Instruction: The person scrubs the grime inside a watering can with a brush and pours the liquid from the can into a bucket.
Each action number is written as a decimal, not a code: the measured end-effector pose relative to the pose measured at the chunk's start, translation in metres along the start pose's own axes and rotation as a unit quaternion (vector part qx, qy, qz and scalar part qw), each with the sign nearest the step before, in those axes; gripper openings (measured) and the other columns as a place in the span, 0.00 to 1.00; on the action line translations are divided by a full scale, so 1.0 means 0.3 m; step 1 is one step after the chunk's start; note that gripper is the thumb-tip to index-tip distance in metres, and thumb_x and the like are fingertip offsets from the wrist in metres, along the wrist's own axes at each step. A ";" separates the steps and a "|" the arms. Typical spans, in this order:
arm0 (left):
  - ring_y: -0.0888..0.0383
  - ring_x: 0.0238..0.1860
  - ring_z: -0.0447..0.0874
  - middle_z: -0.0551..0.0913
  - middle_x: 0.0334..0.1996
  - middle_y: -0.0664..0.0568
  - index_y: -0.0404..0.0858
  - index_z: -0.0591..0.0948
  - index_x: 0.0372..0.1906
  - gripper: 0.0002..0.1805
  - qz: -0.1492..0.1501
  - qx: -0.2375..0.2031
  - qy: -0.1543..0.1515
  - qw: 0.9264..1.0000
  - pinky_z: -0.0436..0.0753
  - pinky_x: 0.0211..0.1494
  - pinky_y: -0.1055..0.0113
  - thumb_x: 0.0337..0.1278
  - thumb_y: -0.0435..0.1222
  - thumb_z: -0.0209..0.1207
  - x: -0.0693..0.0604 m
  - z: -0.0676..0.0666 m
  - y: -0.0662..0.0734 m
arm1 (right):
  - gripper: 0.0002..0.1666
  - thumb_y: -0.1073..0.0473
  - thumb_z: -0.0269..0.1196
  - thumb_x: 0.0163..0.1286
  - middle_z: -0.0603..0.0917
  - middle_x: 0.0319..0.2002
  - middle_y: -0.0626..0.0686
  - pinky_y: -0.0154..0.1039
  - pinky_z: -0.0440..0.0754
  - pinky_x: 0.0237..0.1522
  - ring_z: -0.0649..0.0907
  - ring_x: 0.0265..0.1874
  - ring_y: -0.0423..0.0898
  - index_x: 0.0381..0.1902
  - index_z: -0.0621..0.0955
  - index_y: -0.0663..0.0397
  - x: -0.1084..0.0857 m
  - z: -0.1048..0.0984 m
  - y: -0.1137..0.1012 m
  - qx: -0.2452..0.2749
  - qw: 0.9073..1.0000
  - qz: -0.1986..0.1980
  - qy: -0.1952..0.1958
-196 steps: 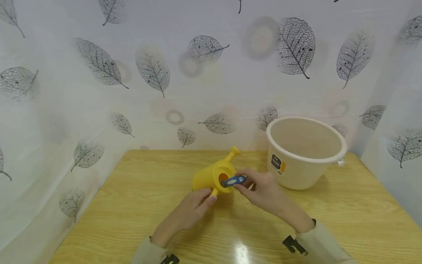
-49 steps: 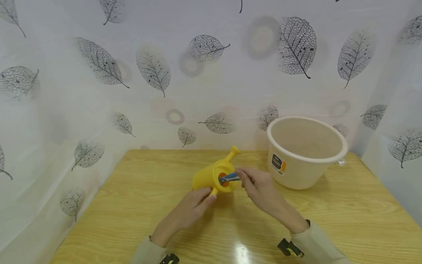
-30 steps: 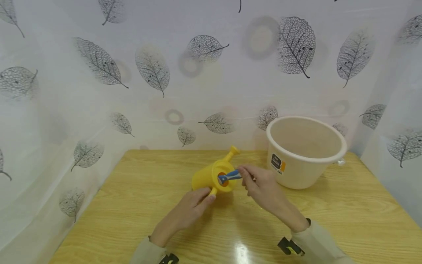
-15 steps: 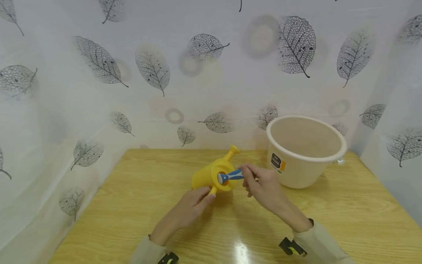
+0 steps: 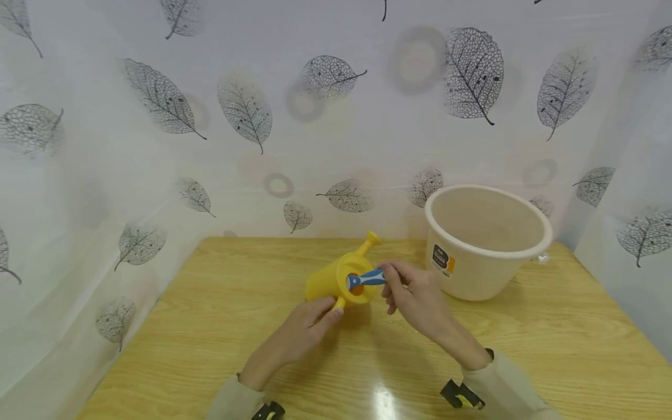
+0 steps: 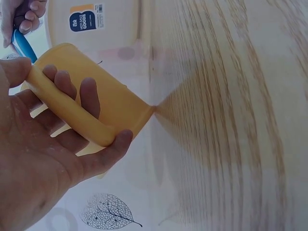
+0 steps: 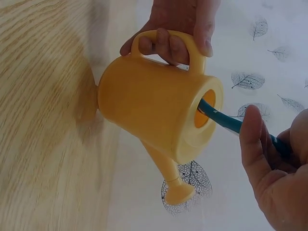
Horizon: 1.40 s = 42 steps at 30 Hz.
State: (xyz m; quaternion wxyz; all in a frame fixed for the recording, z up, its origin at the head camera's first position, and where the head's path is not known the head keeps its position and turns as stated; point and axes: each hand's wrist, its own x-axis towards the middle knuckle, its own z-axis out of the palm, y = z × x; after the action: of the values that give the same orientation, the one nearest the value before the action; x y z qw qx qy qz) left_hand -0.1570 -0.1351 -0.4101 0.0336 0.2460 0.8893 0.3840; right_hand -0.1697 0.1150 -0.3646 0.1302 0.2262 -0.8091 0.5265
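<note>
A yellow watering can [image 5: 324,282] is tilted, a lower edge of its base on the table and its round opening turned towards my right hand. My left hand [image 6: 53,130] grips the can's handle [image 6: 67,108], fingers passing through the loop. A slim tool with a blue-and-white handle [image 5: 371,277] reaches into the opening. Its far end is hidden inside the can, so its kind cannot be told. My right hand [image 5: 417,294] pinches the near end of this handle between thumb and fingers. The can's spout [image 7: 168,168] points away from me.
A cream bucket [image 5: 472,279] with a label stands behind and to the right of the can. Small clear drops [image 5: 401,324] lie on the wooden table [image 5: 210,338]. A leaf-patterned sheet [image 5: 336,146] hangs behind and beside the table.
Compared with the oldest frame, my right hand holds the handle further back, and the handle has swung and turned in the opening. My left hand and the can stay almost still.
</note>
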 end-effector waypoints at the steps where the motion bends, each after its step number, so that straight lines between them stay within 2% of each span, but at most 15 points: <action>1: 0.67 0.28 0.66 0.69 0.25 0.63 0.42 0.76 0.36 0.22 0.000 -0.001 -0.001 1.000 0.73 0.35 0.71 0.81 0.53 0.44 0.000 0.000 0.000 | 0.14 0.59 0.54 0.82 0.82 0.23 0.54 0.37 0.83 0.18 0.81 0.15 0.37 0.45 0.85 0.60 0.000 0.001 0.000 0.005 1.000 0.005 -0.001; 6: 0.67 0.28 0.67 0.69 0.25 0.63 0.42 0.77 0.37 0.22 -0.003 -0.006 -0.003 1.000 0.73 0.35 0.71 0.81 0.53 0.43 0.001 0.001 -0.002 | 0.16 0.59 0.53 0.82 0.83 0.23 0.54 0.38 0.84 0.18 0.82 0.16 0.38 0.48 0.85 0.63 -0.001 -0.008 0.003 0.020 1.000 0.018 -0.003; 13: 0.67 0.27 0.67 0.69 0.24 0.63 0.41 0.77 0.37 0.22 -0.005 -0.011 0.001 1.000 0.73 0.34 0.71 0.81 0.53 0.44 -0.001 -0.003 -0.002 | 0.17 0.58 0.52 0.83 0.82 0.25 0.57 0.41 0.85 0.20 0.83 0.17 0.41 0.51 0.83 0.65 -0.002 -0.033 0.000 0.045 0.996 0.070 -0.014; 21: 0.67 0.28 0.67 0.69 0.25 0.63 0.42 0.77 0.37 0.23 -0.009 -0.008 -0.006 1.000 0.73 0.35 0.71 0.81 0.54 0.43 0.002 -0.003 -0.003 | 0.18 0.57 0.52 0.83 0.83 0.25 0.58 0.44 0.86 0.22 0.84 0.18 0.42 0.49 0.83 0.65 0.001 -0.013 -0.002 0.059 0.995 0.084 -0.011; 28: 0.67 0.28 0.68 0.70 0.25 0.64 0.45 0.76 0.35 0.21 -0.012 -0.008 0.000 1.000 0.73 0.35 0.71 0.81 0.54 0.44 0.003 -0.001 -0.001 | 0.17 0.59 0.51 0.83 0.83 0.26 0.59 0.45 0.87 0.24 0.85 0.20 0.45 0.51 0.83 0.64 0.009 -0.001 -0.006 0.077 0.989 0.127 -0.018; 34: 0.67 0.27 0.67 0.69 0.24 0.64 0.49 0.74 0.33 0.19 -0.011 -0.007 0.003 1.000 0.72 0.34 0.71 0.81 0.53 0.44 0.006 -0.001 0.000 | 0.17 0.59 0.50 0.83 0.83 0.27 0.59 0.45 0.87 0.24 0.85 0.20 0.48 0.52 0.83 0.64 0.002 -0.015 0.001 0.079 0.988 0.128 -0.016; 42: 0.67 0.27 0.67 0.69 0.24 0.63 0.50 0.74 0.33 0.19 -0.012 -0.010 0.007 1.000 0.72 0.33 0.71 0.81 0.54 0.44 0.004 -0.005 -0.001 | 0.17 0.59 0.50 0.83 0.83 0.27 0.59 0.44 0.87 0.25 0.85 0.21 0.48 0.51 0.83 0.65 -0.005 -0.038 -0.009 0.070 0.989 0.128 -0.009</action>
State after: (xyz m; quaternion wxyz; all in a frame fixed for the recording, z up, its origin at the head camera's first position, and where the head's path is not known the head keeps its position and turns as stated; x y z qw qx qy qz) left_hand -0.1586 -0.1358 -0.4092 0.0344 0.2319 0.8887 0.3940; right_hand -0.1673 0.1247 -0.3584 0.0386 0.1338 -0.7936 0.5923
